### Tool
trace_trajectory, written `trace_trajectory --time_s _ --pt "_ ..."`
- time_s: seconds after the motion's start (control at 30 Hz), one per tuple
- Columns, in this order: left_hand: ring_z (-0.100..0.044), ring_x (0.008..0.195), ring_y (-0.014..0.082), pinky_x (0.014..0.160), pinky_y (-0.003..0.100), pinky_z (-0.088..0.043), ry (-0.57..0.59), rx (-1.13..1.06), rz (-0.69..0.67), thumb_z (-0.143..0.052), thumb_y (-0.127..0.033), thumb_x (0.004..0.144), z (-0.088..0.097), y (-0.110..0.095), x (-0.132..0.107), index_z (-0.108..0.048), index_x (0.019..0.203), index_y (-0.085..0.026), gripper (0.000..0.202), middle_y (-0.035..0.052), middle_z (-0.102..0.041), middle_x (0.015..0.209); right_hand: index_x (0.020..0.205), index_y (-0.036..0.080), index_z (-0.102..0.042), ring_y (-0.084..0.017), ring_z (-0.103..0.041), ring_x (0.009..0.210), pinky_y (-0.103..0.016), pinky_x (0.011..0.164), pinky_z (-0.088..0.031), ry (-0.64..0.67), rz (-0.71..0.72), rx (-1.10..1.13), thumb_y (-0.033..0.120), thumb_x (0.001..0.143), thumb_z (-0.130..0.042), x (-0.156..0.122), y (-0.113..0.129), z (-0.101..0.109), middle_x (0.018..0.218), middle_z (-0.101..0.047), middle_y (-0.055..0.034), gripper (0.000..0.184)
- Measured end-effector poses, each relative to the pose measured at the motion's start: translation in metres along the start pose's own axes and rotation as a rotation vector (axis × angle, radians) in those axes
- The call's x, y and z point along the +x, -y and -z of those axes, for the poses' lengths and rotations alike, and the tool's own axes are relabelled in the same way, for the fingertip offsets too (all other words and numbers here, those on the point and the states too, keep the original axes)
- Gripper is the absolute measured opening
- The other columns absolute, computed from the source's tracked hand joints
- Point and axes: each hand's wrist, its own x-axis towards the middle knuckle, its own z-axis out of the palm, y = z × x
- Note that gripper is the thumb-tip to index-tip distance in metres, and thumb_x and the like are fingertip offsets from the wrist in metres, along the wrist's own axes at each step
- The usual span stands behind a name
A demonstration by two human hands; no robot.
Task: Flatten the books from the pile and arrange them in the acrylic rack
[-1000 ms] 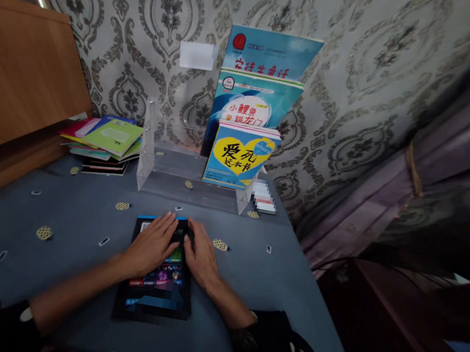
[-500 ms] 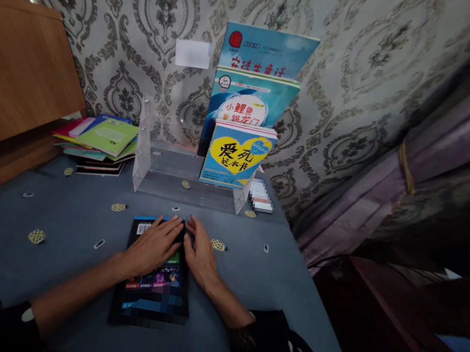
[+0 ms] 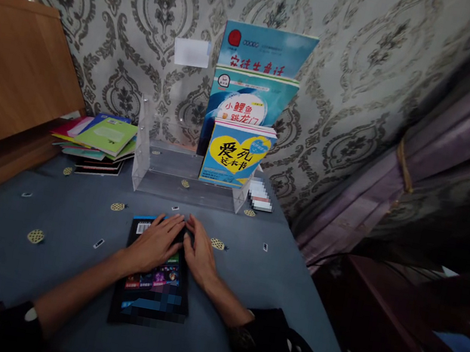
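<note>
A black book [image 3: 151,301] with colourful pictures and a barcode lies flat on the table in front of me. Across its upper part rests my left hand [image 3: 158,241], palm down with the fingers stretched out. My right hand [image 3: 199,253] lies along the book's right edge, fingers extended, its fingertips close to those of the left. Beyond the hands stands a clear acrylic book rack [image 3: 186,192]. On its right side are a blue book with a yellow heart [image 3: 236,158], a teal book [image 3: 276,98] and a taller blue book [image 3: 269,48].
A stack of books with a green one [image 3: 110,136] on top lies at the left by a wooden cabinet [image 3: 12,70]. Right of the rack is a blurred-out white item [image 3: 261,194]. A purple curtain [image 3: 363,192] hangs beyond the right edge of the blue tablecloth [image 3: 72,220].
Both hands stay on the book in nearly the same pose. The whole view has shifted very slightly.
</note>
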Motion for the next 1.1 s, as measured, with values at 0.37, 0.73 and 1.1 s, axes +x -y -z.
trace_trajectory --time_s 0.37,0.73,1.1 --pt "-0.041 0.14 0.0231 0.116 0.049 -0.031 -0.08 -0.049 -0.047 -0.044 -0.029 0.098 -0.004 0.003 -0.002 -0.047 0.139 -0.018 0.043 0.0118 -0.051 0.146 0.142 0.019 -0.042 -0.023 -0.06 0.121 -0.048 0.107 -0.045 -0.03 0.014 0.006 0.021 0.094 -0.043 0.001 -0.008 -0.002 0.136 -0.057 -0.0152 0.049" --pt "-0.051 0.132 0.0224 0.112 0.047 -0.038 -0.16 -0.079 -0.132 -0.044 -0.024 0.099 -0.003 0.003 -0.004 -0.057 0.13 -0.019 0.035 0.0099 -0.06 0.137 0.14 0.018 -0.045 -0.023 -0.061 0.12 -0.046 0.106 -0.047 -0.035 0.006 0.074 0.021 0.094 -0.042 0.003 -0.005 0.0 0.135 -0.058 -0.0154 0.047" --pt "-0.063 0.118 0.0231 0.106 0.049 -0.042 -0.183 -0.151 -0.208 -0.046 -0.018 0.096 0.008 -0.003 -0.004 -0.065 0.12 -0.019 0.031 0.0105 -0.07 0.121 0.137 0.02 -0.049 -0.021 -0.065 0.111 -0.043 0.101 -0.05 -0.024 0.024 0.087 0.018 0.094 -0.041 0.006 0.0 0.001 0.125 -0.065 -0.0128 0.044"
